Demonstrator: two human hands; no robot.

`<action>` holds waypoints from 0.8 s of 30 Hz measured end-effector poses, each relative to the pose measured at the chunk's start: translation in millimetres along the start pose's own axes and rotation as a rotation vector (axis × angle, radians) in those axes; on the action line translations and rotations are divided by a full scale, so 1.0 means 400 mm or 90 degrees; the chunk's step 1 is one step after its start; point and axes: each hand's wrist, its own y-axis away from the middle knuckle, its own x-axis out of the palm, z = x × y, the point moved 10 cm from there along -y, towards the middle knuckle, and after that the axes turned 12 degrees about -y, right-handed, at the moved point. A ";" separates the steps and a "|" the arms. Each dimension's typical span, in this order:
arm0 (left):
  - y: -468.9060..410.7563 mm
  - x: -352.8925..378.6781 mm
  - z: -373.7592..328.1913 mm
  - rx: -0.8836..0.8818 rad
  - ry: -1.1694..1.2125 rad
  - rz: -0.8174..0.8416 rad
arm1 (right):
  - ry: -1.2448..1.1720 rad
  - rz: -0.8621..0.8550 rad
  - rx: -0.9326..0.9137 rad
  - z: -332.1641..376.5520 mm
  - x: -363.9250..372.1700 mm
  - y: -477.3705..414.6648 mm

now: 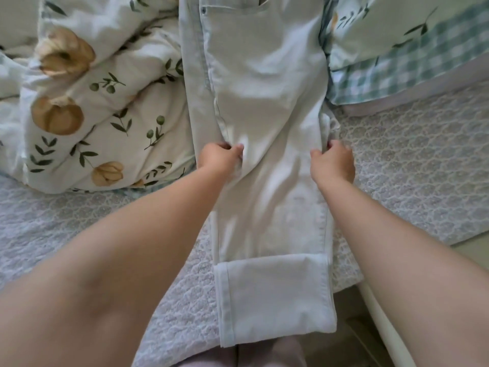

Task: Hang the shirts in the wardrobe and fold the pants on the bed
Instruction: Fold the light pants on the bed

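My pale pants, laid long on the bed, leg over leg.

The pants (264, 75) are very light, near-white denim, folded lengthwise so one leg lies on the other. They run straight down the middle of the bed (410, 154), the waist at its far side and the leg ends toward me. A stitched pocket shows near the waist, and a seam runs down the left edge. At the bed's near edge the leg ends are turned back over in one flat fold that hangs a little past the edge. My left hand (219, 157) and right hand (333, 162) pinch the two side edges about halfway along, and the cloth between them is lightly wrinkled.
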 end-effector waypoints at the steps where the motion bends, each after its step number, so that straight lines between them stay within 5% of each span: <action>1: -0.009 -0.008 0.000 -0.021 0.079 -0.012 | 0.017 0.021 0.007 -0.001 0.006 -0.016; 4: -0.025 -0.105 0.011 -0.041 0.137 -0.168 | 0.006 0.032 0.044 -0.033 -0.010 -0.049; 8: -0.034 -0.201 0.004 -0.005 0.018 -0.308 | 0.039 0.062 0.029 -0.031 0.003 -0.061; 11: -0.051 -0.157 -0.043 0.058 -0.010 -0.229 | -0.069 0.046 0.045 0.003 0.003 -0.083; 14: -0.082 -0.138 -0.084 0.042 0.033 -0.136 | -0.189 0.021 0.186 -0.013 -0.001 -0.118; 20: -0.111 -0.084 -0.128 -0.092 0.287 0.113 | -0.563 0.219 0.357 0.019 0.098 -0.102; 24: -0.142 -0.182 -0.159 0.078 0.248 -0.085 | -0.523 0.071 0.313 -0.041 0.022 -0.142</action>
